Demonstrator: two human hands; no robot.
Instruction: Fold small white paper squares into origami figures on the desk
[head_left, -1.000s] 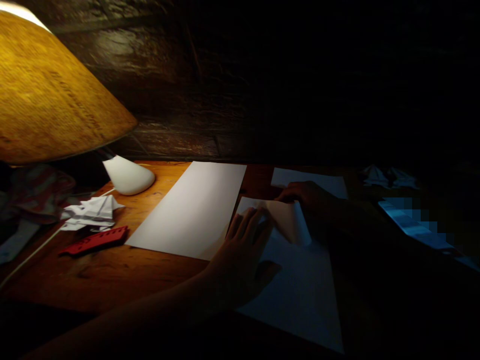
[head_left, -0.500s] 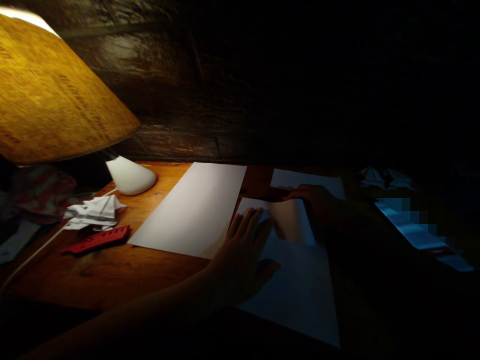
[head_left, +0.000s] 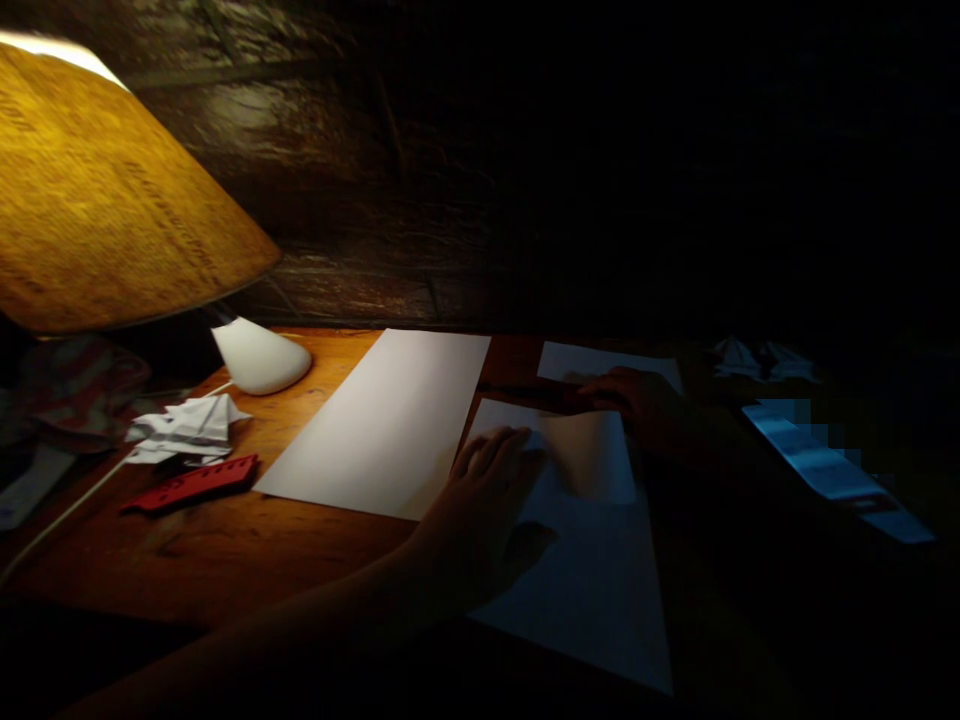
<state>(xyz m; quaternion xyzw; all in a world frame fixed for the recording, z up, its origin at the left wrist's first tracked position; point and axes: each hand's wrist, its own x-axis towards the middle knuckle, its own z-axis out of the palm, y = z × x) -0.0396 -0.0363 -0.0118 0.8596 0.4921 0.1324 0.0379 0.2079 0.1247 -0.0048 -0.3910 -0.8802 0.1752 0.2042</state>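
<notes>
A white sheet of paper lies on the wooden table, with its upper right part curled over into a raised flap. My left hand rests on the sheet's left side, fingers stretched out and thumb apart, just left of the curl. At the flap's far right corner is my right hand, in deep shadow. Its fingers point left and seem closed on the paper's edge; the thumb is hidden. Close by on the left lies a second, larger-looking white sheet. Behind my right hand lies another piece of paper.
A lamp with a yellow-brown shade and white base lights the left side. Near it are a folded paper shape, a red slotted object and a cord. Rightward are folded papers and a bluish-lit flat object.
My right hand has shifted slightly right and toward me, and the flap's corner has moved with it, so the curl looks wider. My left hand stays on the sheet, its fingers slightly more bent.
</notes>
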